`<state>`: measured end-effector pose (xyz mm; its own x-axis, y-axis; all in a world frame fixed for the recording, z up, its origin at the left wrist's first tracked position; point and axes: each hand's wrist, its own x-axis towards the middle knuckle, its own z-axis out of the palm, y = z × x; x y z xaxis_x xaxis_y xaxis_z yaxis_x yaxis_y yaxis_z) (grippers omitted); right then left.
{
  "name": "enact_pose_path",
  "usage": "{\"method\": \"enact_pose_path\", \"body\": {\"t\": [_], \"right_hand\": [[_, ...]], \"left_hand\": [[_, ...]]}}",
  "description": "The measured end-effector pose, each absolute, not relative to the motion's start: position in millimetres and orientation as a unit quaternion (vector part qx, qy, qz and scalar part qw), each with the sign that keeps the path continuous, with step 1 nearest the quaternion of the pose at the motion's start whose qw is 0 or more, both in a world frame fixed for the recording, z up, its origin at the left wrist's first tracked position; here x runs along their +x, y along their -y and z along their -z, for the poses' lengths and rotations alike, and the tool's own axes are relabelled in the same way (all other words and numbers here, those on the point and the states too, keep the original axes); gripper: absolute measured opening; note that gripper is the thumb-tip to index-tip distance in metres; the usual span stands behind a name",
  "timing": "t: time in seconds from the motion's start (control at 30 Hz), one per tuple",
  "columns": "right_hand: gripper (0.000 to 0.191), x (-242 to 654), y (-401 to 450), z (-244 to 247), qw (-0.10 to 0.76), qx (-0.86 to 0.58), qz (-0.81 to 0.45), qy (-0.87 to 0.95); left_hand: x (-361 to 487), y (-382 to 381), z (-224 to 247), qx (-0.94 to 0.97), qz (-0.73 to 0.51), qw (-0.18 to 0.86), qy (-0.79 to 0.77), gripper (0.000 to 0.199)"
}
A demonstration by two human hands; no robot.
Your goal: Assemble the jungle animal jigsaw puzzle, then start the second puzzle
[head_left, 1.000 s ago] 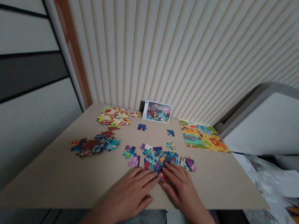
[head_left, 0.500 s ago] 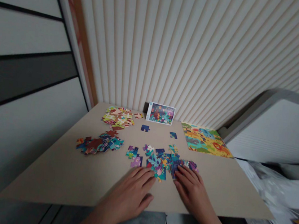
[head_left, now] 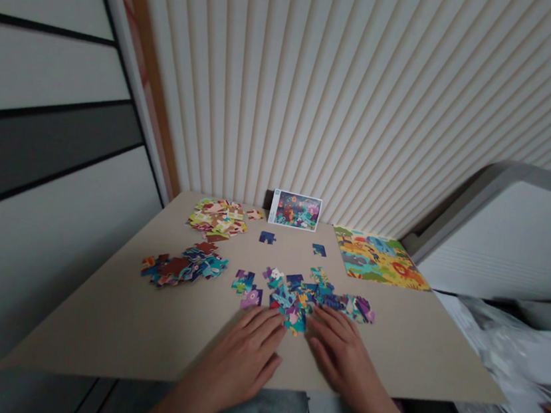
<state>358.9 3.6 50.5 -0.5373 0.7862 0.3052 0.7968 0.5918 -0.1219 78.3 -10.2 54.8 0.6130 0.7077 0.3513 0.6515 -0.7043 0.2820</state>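
Observation:
Spread over the middle of the table are colourful jigsaw puzzle pieces (head_left: pixel 284 298), blue, purple and teal, some overlapping. My left hand (head_left: pixel 252 337) rests at their near left edge, fingers stretched out, the fingertips touching the nearest pieces. On the right, my right hand (head_left: pixel 336 341) lies with its fingers extended at the near right edge of the same pieces. Neither hand grips a piece. A purple piece (head_left: pixel 252 297) lies just beyond my left fingertips. More pieces (head_left: pixel 361 309) lie past my right hand.
Left on the table (head_left: pixel 139 337) are a dark red and blue heap of pieces (head_left: pixel 182 265) and a green-brown heap (head_left: pixel 218 216). A picture card (head_left: pixel 296 210) stands at the back. Two blue pieces lie before it, one being a corner (head_left: pixel 267 238). An animal puzzle (head_left: pixel 379 258) lies right.
My right hand has slid left and a little nearer to my left hand. Pieces it was over have shifted right and now show. My left hand has hardly moved.

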Motion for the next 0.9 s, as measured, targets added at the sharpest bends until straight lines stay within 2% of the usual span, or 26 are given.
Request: {"method": "enact_pose_path", "body": {"t": [0.17,0.33,0.63,0.9], "right_hand": [[0.037,328.5,1.7,-53.8,0.178,-0.425,-0.016,0.887],[0.03,332.2,1.5,-51.8,0.189,-0.444,-0.018,0.876],[0.028,360.2,10.3,-40.8,0.189,-0.483,0.022,0.855],[0.034,321.5,23.4,-44.0,0.195,-0.465,-0.01,0.864]], "left_hand": [[60.0,3.0,-48.5,0.854,-0.277,0.002,-0.44,0.033],[26.6,-15.6,-36.1,0.846,-0.253,-0.038,-0.468,0.036],[31.8,-10.8,-50.5,0.92,-0.195,0.043,-0.336,0.045],[32.3,-10.0,-53.2,0.919,-0.18,0.073,-0.343,0.051]]}}
